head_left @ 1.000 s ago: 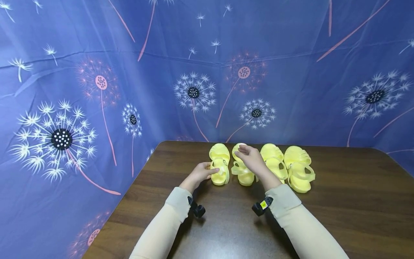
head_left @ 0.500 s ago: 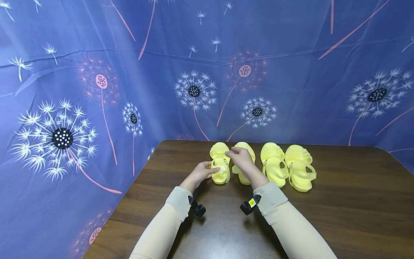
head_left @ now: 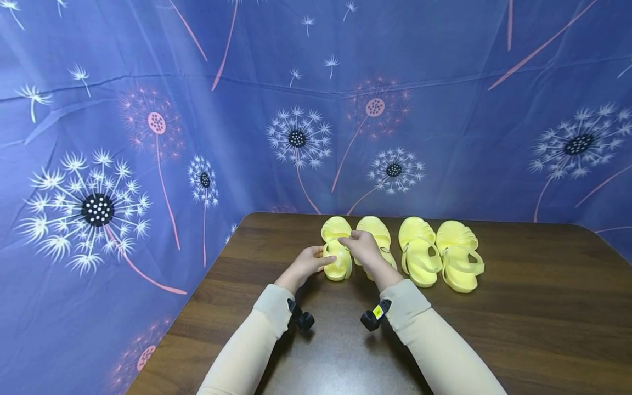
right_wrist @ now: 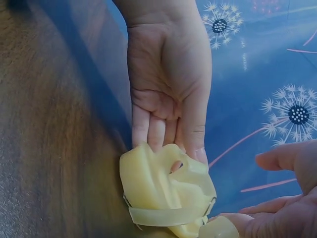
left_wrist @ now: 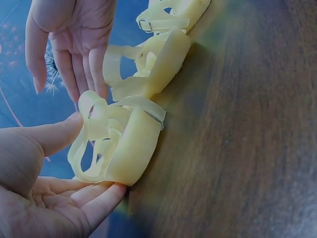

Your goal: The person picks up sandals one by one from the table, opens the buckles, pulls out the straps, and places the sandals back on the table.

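The leftmost yellow sandal [left_wrist: 134,148] sits held between the left fingers [left_wrist: 103,204], extended right fingers [left_wrist: 98,64] nearby.

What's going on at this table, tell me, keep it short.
A person's left hand holds the leftmost yellow shoe between thumb and fingers. The right hand, fingers extended, is close to that shoe; whether it touches it is unclear. Three more yellow shoes continue the row to the right on the brown table, toes toward the blue cloth.
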Demonstrator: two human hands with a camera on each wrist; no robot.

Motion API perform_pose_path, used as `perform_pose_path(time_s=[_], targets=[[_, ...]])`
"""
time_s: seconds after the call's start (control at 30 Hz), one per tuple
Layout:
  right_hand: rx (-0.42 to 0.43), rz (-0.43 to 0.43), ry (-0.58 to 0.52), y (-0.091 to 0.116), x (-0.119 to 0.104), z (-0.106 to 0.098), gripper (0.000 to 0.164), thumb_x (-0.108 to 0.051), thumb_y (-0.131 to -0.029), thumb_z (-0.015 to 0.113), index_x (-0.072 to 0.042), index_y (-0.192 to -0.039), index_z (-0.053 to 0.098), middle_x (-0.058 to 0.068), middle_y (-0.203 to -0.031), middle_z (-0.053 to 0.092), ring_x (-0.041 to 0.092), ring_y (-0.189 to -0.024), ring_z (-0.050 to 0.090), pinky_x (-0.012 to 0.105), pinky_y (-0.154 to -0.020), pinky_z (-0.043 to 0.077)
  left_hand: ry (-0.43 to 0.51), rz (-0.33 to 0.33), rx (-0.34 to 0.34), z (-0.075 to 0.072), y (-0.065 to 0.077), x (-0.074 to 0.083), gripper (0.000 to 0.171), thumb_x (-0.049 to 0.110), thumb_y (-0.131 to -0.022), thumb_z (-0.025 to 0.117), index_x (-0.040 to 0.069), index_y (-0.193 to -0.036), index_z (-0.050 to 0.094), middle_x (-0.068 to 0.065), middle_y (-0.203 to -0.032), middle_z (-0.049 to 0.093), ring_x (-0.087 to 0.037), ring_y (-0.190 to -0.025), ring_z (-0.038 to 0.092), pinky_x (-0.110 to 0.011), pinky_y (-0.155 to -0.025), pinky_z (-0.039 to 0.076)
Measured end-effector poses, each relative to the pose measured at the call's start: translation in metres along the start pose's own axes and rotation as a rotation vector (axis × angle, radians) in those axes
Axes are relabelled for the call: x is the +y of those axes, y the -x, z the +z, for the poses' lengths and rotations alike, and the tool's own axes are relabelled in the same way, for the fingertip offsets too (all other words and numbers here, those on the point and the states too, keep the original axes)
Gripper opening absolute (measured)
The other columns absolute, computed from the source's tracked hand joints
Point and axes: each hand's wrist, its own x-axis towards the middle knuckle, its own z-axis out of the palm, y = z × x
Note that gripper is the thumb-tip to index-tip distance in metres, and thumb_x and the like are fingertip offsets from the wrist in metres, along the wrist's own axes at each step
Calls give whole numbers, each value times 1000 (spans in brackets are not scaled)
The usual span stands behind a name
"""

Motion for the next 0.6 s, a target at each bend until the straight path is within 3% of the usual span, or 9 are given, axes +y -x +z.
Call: perform_pose_path(time_s=[0.43, 0.6], targets=[[0, 50, 52, -5, 14, 14, 69, -21, -94, 58, 16, -143, 27, 30, -152, 27, 43, -142, 25, 54, -114, 29, -7, -8, 3, 0, 0, 0, 66, 21, -92, 68, -8, -142, 38, -22, -138, 51, -29, -122, 56, -38, -100, 50], [8, 43, 52, -7, 20, 17, 66, -18, -94, 58, 16, -143, 29, 30, -152, 28, 41, -141, 26, 52, -114, 30, -6, -6, 10, 0, -3, -3, 66, 21, -91, 69, -8, -142, 38, -22, -137, 52, -28, -121, 57, -37, -99, 50]])
